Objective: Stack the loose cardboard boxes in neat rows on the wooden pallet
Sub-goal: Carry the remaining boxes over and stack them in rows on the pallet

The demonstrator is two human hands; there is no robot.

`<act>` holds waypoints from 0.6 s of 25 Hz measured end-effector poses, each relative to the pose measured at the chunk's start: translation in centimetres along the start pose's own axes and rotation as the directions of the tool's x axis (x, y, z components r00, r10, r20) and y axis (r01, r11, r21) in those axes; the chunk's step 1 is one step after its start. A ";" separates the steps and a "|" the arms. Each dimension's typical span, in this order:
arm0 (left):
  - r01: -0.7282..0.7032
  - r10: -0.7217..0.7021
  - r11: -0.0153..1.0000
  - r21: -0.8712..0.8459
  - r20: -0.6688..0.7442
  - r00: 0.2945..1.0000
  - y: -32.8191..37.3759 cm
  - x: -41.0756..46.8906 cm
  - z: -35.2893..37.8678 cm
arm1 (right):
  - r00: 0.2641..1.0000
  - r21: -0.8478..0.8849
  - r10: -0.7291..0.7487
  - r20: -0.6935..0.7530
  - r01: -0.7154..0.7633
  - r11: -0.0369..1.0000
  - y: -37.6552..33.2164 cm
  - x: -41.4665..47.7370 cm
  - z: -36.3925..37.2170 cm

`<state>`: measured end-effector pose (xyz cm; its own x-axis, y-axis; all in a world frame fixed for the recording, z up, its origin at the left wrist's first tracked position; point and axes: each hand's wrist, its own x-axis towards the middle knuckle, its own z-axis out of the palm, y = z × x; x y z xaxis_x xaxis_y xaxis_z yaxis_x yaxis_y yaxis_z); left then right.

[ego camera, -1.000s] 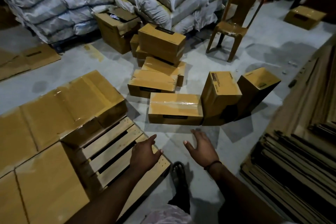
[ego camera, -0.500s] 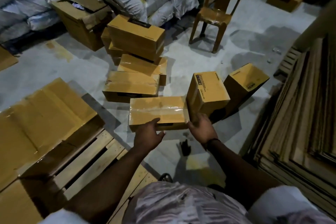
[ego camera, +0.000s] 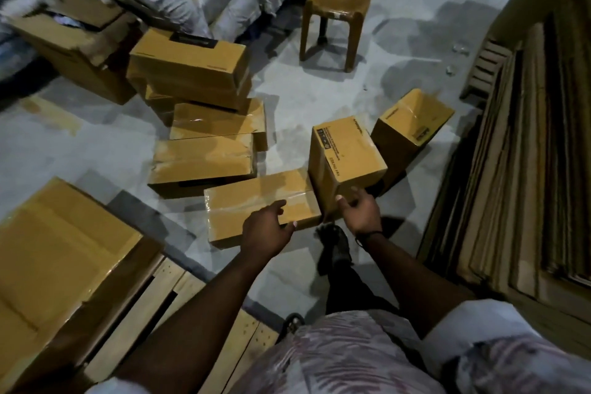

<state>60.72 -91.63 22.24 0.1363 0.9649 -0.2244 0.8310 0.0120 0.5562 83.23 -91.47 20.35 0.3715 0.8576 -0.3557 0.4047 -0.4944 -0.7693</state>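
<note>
My left hand (ego camera: 267, 229) rests spread on the top of the flat taped box (ego camera: 260, 203), fingers loose, thumb at its near edge, not gripping. My right hand (ego camera: 361, 213) cups the near corner of the upright box (ego camera: 347, 158) at one o'clock, fingers curled against its side; whether I truly hold it, I cannot tell. The two boxes touch. More loose boxes (ego camera: 201, 157) lie piled at eleven o'clock on the concrete floor (ego camera: 319, 89). The wooden pallet (ego camera: 153, 301) sits at seven o'clock (already carrying stacked boxes (ego camera: 54, 262) on its far part).
</note>
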 end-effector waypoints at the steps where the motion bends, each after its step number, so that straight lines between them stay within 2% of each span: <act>1: -0.007 0.007 1.000 0.012 0.009 1.000 0.8 1.5 0.0 | 0.999 0.020 0.016 -0.038 -0.015 1.000 0.0 1.4 -0.2; 9: -0.112 0.083 0.971 0.209 0.146 0.986 6.7 17.6 2.6 | 0.957 0.104 0.270 -0.103 -0.259 0.960 3.3 15.9 -1.9; 15: -0.153 0.043 0.919 0.363 0.294 0.955 9.5 31.8 7.1 | 0.892 0.083 0.442 -0.098 -0.435 0.897 6.9 27.0 -1.7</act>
<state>76.73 -62.70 14.71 0.3245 0.8449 -0.4253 0.9387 -0.2322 0.2550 97.53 -71.95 6.30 0.5916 0.5326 -0.6053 0.1320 -0.8046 -0.5790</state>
